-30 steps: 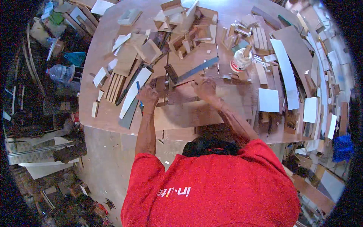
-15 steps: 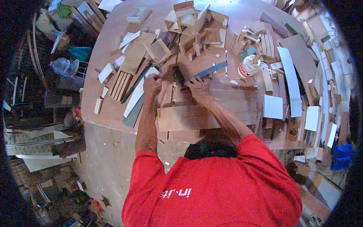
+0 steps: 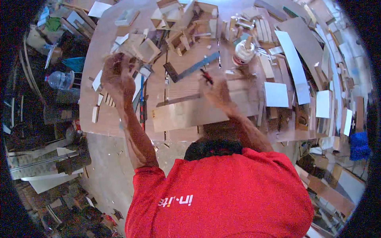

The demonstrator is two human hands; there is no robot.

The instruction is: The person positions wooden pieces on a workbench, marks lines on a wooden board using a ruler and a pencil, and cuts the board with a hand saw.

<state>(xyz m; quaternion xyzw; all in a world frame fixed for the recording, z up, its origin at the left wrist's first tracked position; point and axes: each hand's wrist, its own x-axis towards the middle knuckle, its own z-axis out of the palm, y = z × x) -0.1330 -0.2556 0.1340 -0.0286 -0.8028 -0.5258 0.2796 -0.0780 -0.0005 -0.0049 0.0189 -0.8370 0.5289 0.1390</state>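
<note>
A try square point(image 3: 198, 67) lies on the table, its dark stock to the left and its grey blade slanting up to the right. My right hand point(image 3: 217, 93) is just below the blade, closed on a short red and black pen-like thing point(image 3: 206, 76), blurred by motion. Under my right wrist lies a long pale wooden board point(image 3: 186, 114) along the table's near side. My left hand point(image 3: 119, 75) is lifted over the wooden pieces at the left; its fingers are smeared, so whether it holds anything cannot be made out.
Small wooden boxes point(image 3: 180, 41) and offcuts crowd the far middle. A white glue tub point(image 3: 244, 52) stands right of the square. White panels point(image 3: 276, 95) and long strips point(image 3: 293, 67) cover the right side. A clear plastic bottle point(image 3: 60, 80) lies beyond the table's left edge.
My left hand has moved left, away from the square's stock. My right hand has left the blade, come nearer, and now shows the red and black thing. The view has shifted.
</note>
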